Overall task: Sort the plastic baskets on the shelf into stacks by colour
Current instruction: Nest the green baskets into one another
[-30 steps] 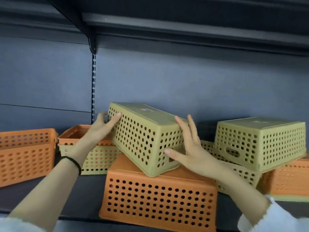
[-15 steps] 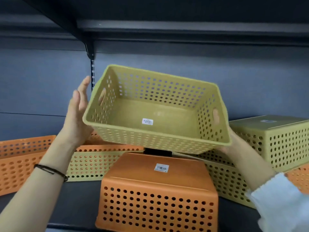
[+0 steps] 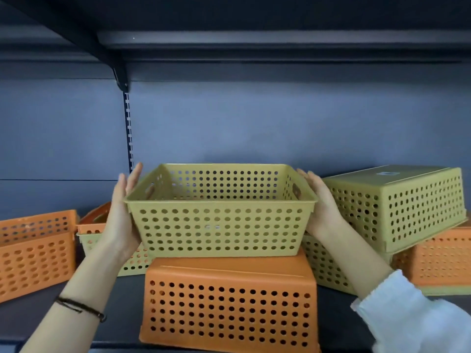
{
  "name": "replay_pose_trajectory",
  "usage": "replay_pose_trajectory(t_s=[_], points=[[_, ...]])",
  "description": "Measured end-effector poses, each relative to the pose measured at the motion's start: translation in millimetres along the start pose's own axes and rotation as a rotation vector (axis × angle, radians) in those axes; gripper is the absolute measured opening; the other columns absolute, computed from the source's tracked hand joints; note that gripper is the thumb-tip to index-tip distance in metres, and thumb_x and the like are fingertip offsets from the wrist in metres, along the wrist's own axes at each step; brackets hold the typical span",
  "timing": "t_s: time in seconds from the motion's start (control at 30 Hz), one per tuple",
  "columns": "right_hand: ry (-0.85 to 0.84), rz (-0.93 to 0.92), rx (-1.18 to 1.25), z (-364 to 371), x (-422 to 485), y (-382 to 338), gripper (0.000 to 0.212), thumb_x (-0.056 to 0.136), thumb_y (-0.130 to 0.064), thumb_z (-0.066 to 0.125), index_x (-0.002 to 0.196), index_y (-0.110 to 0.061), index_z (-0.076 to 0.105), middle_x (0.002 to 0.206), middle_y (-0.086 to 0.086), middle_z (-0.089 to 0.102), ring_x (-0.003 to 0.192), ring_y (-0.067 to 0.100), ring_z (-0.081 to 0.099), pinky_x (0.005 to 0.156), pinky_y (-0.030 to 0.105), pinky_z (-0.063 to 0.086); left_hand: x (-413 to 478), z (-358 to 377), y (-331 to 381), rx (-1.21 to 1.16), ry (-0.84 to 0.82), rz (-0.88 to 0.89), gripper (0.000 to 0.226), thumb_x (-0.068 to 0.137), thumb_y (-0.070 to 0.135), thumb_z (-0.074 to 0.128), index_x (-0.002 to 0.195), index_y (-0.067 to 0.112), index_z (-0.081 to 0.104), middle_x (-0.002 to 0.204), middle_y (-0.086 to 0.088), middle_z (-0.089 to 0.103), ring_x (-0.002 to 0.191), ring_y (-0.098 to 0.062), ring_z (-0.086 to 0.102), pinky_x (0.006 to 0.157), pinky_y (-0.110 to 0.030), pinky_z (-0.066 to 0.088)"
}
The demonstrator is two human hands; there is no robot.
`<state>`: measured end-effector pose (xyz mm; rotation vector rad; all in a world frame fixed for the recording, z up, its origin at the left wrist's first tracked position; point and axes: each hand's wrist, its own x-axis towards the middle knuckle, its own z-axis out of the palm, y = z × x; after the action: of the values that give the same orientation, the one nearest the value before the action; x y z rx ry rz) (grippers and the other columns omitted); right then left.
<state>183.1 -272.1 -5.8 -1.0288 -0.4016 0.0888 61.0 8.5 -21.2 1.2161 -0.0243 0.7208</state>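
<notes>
Cut off at the left edge: upright orange perforated plastic basket [image 3: 35,253]. Half hidden behind the left hand [image 3: 119,220] and the held olive-green perforated plastic basket [image 3: 219,220] — an orange basket nested in an olive-green one [image 3: 94,225]. Masked by the right forearm and white knitted sleeve [image 3: 418,319]: a tilted olive-green basket [image 3: 323,266], its lower corner unseen. Clipped at the right edge — an orange basket [image 3: 443,258] under an overturned olive-green basket [image 3: 397,202]. Too small to read: pale label [image 3: 384,173] on that overturned base.

Dim, even light from the near side; the dark upper shelf [image 3: 254,44] lies in shadow; edges bow and blur.
</notes>
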Motion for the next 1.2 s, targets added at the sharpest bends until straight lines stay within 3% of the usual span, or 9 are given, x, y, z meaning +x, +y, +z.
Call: replay_pose_trajectory(t_s=[0.17, 0.23, 0.3, 0.37, 0.5, 0.63, 0.93, 1.1, 1.2], points=[[0.016, -0.406, -0.567, -26.7, -28.8, -21.6, 0.022, 0.097, -0.025, 0.053, 0.115, -0.029, 0.065, 0.121, -0.015, 0.065, 0.116, -0.003, 0.056, 0.106, 0.021, 0.038, -4.7, -9.6, 5.1, 0.248, -0.036, 0.279, 0.052, 0.086, 0.074, 0.033, 0.105, 0.042, 0.070, 0.149, 0.017, 0.047, 0.135, -0.009, 0.045, 0.112, -0.057, 0.029], [0.057, -0.724, -0.877, -41.4, -47.3, -35.3, 0.024, 0.095, -0.015, 0.055, 0.116, -0.021, 0.065, 0.125, -0.011, 0.064, 0.120, -0.003, 0.053, 0.102, 0.011, 0.036, -3.2, -13.8, 4.9, 0.345, -0.088, 0.333, 0.060, 0.073, 0.086, 0.042, 0.082, 0.036, 0.074, 0.145, 0.022, 0.051, 0.136, -0.010, 0.045, 0.112, -0.057, 0.030], [0.173, -0.997, -1.270, -65.1, -53.3, -46.0, 0.026, 0.092, -0.019, 0.057, 0.116, -0.014, 0.065, 0.129, -0.003, 0.061, 0.131, 0.011, 0.047, 0.110, 0.019, 0.028, -0.9, -15.9, 4.7, 0.355, -0.088, 0.341, 0.063, 0.064, 0.091, 0.047, 0.068, 0.032, 0.071, 0.140, 0.018, 0.057, 0.123, -0.007, 0.055, 0.097, -0.043, 0.045], [0.340, -1.003, -1.544, -92.4, -47.7, -47.8, 0.041, 0.086, -0.037, 0.058, 0.119, -0.014, 0.063, 0.139, 0.007, 0.054, 0.141, 0.028, 0.033, 0.116, 0.038, 0.021, -3.7, -14.0, 2.5, 0.376, -0.079, 0.374, 0.054, 0.072, 0.080, 0.050, 0.066, 0.029, 0.067, 0.136, 0.014, 0.059, 0.115, -0.006, 0.058, 0.087, -0.038, 0.047], [0.509, -0.709, -1.702, -122.7, -42.7, -35.4, 0.086, 0.068, -0.058, 0.074, 0.140, -0.027, 0.041, 0.161, 0.012, 0.012, 0.146, 0.044, 0.002, 0.115, 0.063, 0.008, -10.5, -3.4, -4.2, 0.458, -0.059, 0.430, 0.041, 0.069, 0.057, 0.053, 0.076, 0.017, 0.053, 0.133, 0.014, 0.058, 0.120, -0.014, 0.056, 0.097, -0.049, 0.043], [0.515, -0.614, -1.684, -130.0, -35.9, -25.7, 0.108, 0.058, -0.048, 0.085, 0.145, -0.037, 0.022, 0.162, 0.009, -0.007, 0.145, 0.049, -0.005, 0.112, 0.065, 0.005, -10.6, 6.0, -8.3, 0.501, -0.044, 0.406, 0.035, 0.067, 0.058, 0.056, 0.078, 0.025, 0.056, 0.138, 0.017, 0.055, 0.121, -0.005, 0.053, 0.103, -0.048, 0.040], [0.542, -0.720, -1.396, -134.2, -30.2, -27.7, 0.086, 0.062, -0.015, 0.089, 0.129, -0.023, 0.035, 0.159, 0.017, 0.005, 0.144, 0.052, -0.001, 0.113, 0.067, 0.005, -19.4, 13.5, -6.1, 0.539, -0.050, 0.420, 0.030, 0.066, 0.067, 0.056, 0.092, 0.053, 0.059, 0.147, 0.018, 0.044, 0.137, -0.018, 0.042, 0.109, -0.049, 0.036], [0.556, -0.951, -0.941, -105.0, -27.5, -60.5, 0.091, 0.061, -0.015, 0.089, 0.132, -0.017, 0.032, 0.150, 0.021, 0.019, 0.142, 0.017, 0.014, 0.116, 0.017, 0.008, -18.8, 17.5, -0.8, 0.538, -0.068, 0.386, 0.041, 0.065, 0.069, 0.057, 0.100, 0.049, 0.059, 0.134, 0.033, 0.045, 0.135, -0.013, 0.043, 0.109, -0.045, 0.036], [0.525, -1.007, -0.707, -82.0, -17.2, -82.0, 0.094, 0.059, -0.025, 0.087, 0.127, -0.030, 0.022, 0.143, 0.014, 0.023, 0.138, 0.023, 0.025, 0.116, 0.041, 0.025, -16.1, 16.3, 0.7, 0.546, -0.073, 0.362, 0.044, 0.064, 0.071, 0.057, 0.102, 0.050, 0.059, 0.129, 0.039, 0.046, 0.133, -0.012, 0.046, 0.108, -0.046, 0.038]])
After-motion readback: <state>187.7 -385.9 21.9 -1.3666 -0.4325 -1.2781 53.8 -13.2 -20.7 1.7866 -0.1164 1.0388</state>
